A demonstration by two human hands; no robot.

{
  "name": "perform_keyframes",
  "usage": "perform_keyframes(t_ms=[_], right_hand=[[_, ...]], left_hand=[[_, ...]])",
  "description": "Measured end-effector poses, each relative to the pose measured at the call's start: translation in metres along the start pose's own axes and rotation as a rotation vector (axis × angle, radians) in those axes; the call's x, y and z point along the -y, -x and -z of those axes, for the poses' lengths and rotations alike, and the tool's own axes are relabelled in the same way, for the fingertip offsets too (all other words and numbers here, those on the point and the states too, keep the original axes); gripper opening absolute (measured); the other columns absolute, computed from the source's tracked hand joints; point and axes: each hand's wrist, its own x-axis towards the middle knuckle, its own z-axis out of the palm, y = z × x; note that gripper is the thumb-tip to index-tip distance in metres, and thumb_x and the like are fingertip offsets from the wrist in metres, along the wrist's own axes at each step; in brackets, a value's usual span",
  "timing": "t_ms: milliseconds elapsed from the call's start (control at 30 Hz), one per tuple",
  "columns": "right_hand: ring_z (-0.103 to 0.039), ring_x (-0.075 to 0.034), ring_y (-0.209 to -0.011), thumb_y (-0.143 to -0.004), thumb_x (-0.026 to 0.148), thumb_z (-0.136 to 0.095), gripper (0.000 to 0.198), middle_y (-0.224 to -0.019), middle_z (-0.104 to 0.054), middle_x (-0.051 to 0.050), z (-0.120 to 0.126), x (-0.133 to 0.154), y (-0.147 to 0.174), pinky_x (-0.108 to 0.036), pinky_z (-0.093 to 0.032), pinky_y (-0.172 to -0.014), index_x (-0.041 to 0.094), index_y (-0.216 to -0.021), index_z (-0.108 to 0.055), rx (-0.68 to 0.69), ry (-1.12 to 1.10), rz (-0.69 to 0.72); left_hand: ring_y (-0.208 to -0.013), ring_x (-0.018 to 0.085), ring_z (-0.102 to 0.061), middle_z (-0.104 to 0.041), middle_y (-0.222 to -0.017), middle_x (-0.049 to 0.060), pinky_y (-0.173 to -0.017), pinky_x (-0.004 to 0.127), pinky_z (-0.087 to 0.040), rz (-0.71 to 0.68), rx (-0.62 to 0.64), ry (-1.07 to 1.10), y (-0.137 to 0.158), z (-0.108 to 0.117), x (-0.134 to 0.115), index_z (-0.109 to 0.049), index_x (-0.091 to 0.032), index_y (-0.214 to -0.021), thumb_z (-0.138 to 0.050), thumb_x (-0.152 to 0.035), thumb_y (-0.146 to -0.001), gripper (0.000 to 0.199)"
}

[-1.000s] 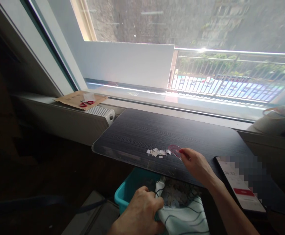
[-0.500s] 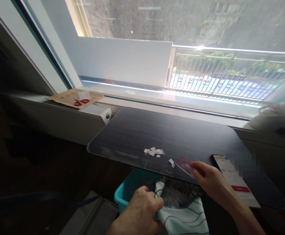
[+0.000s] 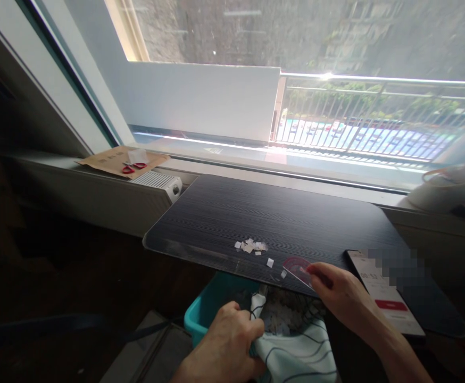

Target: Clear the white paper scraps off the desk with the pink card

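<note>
My right hand [image 3: 342,292] pinches a clear protractor with red markings [image 3: 296,268], its straight edge low over the dark tabletop near the front edge. Two small white paper pieces [image 3: 270,263] lie just left of the protractor. Farther left is a little heap of paper scraps [image 3: 250,246]. Below the table edge, my left hand [image 3: 232,335] is closed on the rim of a white cloth bag with dark stripes [image 3: 302,354]. Many paper bits [image 3: 282,319] fill the bag's mouth. The bag sits against or in a teal bin [image 3: 194,316]; which one I cannot tell.
A phone [image 3: 388,298] with a timer on its screen lies at the table's right [image 3: 296,213]. On the sill at left are a brown paper envelope [image 3: 108,159] and red-handled scissors [image 3: 131,168], beside a white radiator [image 3: 156,181]. A pale pot [image 3: 428,194] stands at right.
One paper piece has moved left, away from the other by the protractor. My right hand and the protractor have shifted slightly left. My left hand still grips the bag.
</note>
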Motion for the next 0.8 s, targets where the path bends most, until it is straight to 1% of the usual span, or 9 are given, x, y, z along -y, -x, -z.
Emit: perform_keyframes(t_ms=[133,200,267,333,433,533,600,667,800], right_hand=[[-0.064,-0.018,-0.069,-0.084,0.027,-0.045,0.026,-0.079,-0.071,-0.002,0.000,0.000,0.006,-0.026,-0.044,-0.063,0.022,-0.089,-0.070,0.025,-0.005,0.001],[-0.063,-0.017,-0.065,-0.085,0.028,-0.045,0.026,-0.074,-0.070,-0.001,0.000,0.000,0.009,-0.025,-0.044,-0.060,0.022,-0.088,-0.070,0.029,-0.016,0.009],[-0.062,-0.016,-0.060,-0.084,0.029,-0.046,0.026,-0.069,-0.069,0.000,-0.001,-0.001,0.011,-0.024,-0.043,-0.057,0.022,-0.088,-0.071,0.019,-0.018,0.015],[-0.062,-0.016,-0.060,-0.084,0.030,-0.047,0.025,-0.071,-0.070,0.000,-0.001,-0.005,0.013,-0.024,-0.044,-0.057,0.022,-0.088,-0.071,-0.008,-0.015,0.015],[-0.064,-0.016,-0.062,-0.084,0.032,-0.048,0.024,-0.076,-0.072,-0.001,-0.002,-0.011,0.015,-0.024,-0.046,-0.059,0.023,-0.088,-0.070,-0.027,-0.013,0.007],[-0.063,-0.016,-0.061,-0.085,0.032,-0.049,0.023,-0.075,-0.071,-0.001,-0.005,-0.013,0.019,-0.023,-0.046,-0.057,0.023,-0.087,-0.069,-0.022,-0.033,-0.006],[-0.063,-0.015,-0.063,-0.087,0.030,-0.048,0.022,-0.077,-0.070,-0.001,-0.008,-0.007,0.022,-0.022,-0.045,-0.059,0.022,-0.088,-0.069,-0.022,-0.069,0.011],[-0.062,-0.015,-0.065,-0.088,0.026,-0.046,0.023,-0.078,-0.069,-0.001,-0.011,0.003,0.025,-0.022,-0.044,-0.060,0.021,-0.088,-0.068,-0.015,-0.112,0.051],[-0.059,-0.013,-0.064,-0.090,0.022,-0.043,0.025,-0.074,-0.065,0.000,-0.014,0.021,0.027,-0.022,-0.041,-0.059,0.020,-0.085,-0.068,0.080,-0.187,0.140]], left_hand=[[-0.069,0.019,-0.057,-0.062,-0.070,0.000,-0.077,0.031,-0.041,-0.011,-0.016,0.009,0.000,0.000,0.000,-0.061,-0.020,-0.071,-0.075,-0.035,-0.062,0.022],[-0.069,0.019,-0.057,-0.063,-0.070,0.000,-0.077,0.031,-0.041,-0.005,-0.023,0.009,0.000,0.000,-0.001,-0.061,-0.020,-0.070,-0.075,-0.036,-0.063,0.022],[-0.069,0.019,-0.058,-0.063,-0.071,0.000,-0.076,0.031,-0.041,0.001,-0.021,0.004,0.000,0.000,-0.001,-0.062,-0.020,-0.071,-0.075,-0.037,-0.063,0.022],[-0.070,0.019,-0.059,-0.064,-0.072,0.000,-0.076,0.031,-0.041,-0.007,-0.009,-0.002,0.000,-0.001,-0.003,-0.063,-0.020,-0.073,-0.075,-0.039,-0.064,0.023],[-0.070,0.020,-0.061,-0.065,-0.072,0.001,-0.078,0.032,-0.042,-0.054,0.022,-0.014,-0.004,-0.003,-0.009,-0.064,-0.020,-0.075,-0.073,-0.041,-0.066,0.024],[-0.070,0.021,-0.063,-0.067,-0.072,0.003,-0.079,0.033,-0.043,-0.136,0.085,-0.043,-0.010,-0.003,-0.019,-0.064,-0.020,-0.077,-0.071,-0.044,-0.070,0.026],[-0.070,0.021,-0.064,-0.068,-0.073,0.004,-0.080,0.033,-0.043,-0.186,0.131,-0.075,-0.014,0.000,-0.026,-0.065,-0.019,-0.078,-0.071,-0.045,-0.071,0.028],[-0.071,0.022,-0.065,-0.069,-0.075,0.005,-0.080,0.035,-0.044,-0.217,0.150,-0.114,-0.018,0.002,-0.031,-0.065,-0.019,-0.080,-0.071,-0.046,-0.072,0.029],[-0.072,0.022,-0.066,-0.069,-0.076,0.005,-0.083,0.036,-0.044,-0.265,0.146,-0.129,-0.024,0.006,-0.036,-0.065,-0.019,-0.083,-0.071,-0.047,-0.073,0.031]])
